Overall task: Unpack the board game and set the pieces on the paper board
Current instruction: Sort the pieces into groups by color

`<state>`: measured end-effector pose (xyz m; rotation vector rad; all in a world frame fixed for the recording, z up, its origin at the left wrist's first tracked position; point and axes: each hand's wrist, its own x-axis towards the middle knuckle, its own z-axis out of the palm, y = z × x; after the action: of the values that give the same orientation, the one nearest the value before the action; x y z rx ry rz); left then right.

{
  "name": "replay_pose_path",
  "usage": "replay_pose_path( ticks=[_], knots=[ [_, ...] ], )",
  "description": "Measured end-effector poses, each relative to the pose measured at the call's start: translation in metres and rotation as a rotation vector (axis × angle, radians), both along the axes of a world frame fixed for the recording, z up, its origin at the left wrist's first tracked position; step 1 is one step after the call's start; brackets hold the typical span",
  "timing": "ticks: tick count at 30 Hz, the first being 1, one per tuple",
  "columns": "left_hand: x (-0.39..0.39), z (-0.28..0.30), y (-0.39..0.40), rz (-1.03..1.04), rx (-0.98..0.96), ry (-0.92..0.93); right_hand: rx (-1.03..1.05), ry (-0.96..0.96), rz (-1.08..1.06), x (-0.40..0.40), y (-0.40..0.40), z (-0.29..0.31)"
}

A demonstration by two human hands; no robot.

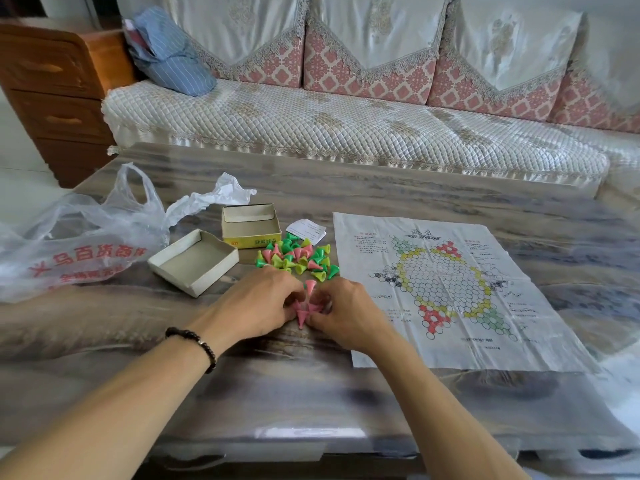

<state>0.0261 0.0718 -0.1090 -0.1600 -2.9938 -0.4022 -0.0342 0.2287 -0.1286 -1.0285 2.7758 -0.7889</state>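
Your curled fingers [294, 299] hide most of the pink pieces [302, 311] (their count is untellable); the plastic bag [69, 244] runs off-frame.

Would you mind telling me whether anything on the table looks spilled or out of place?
The game pieces lie tipped in a loose heap on the table beside the paper board, none on it; otherwise nothing stands out.
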Motion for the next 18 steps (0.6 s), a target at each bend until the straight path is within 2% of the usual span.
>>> replay_pose_path(
  ticks=[5,12,18],
  knots=[
    [0.038,-0.011,-0.022,0.105,0.176,-0.018,-0.068,0.01,0.035,0.033,-0.011,-0.004],
    [0.096,-0.014,-0.055,0.268,0.315,-0.078,-0.138,0.046,0.058,0.065,-0.046,-0.01],
    [0.104,-0.023,-0.049,0.292,0.375,0.033,-0.158,-0.033,0.101,0.07,-0.045,-0.004]
  ],
)
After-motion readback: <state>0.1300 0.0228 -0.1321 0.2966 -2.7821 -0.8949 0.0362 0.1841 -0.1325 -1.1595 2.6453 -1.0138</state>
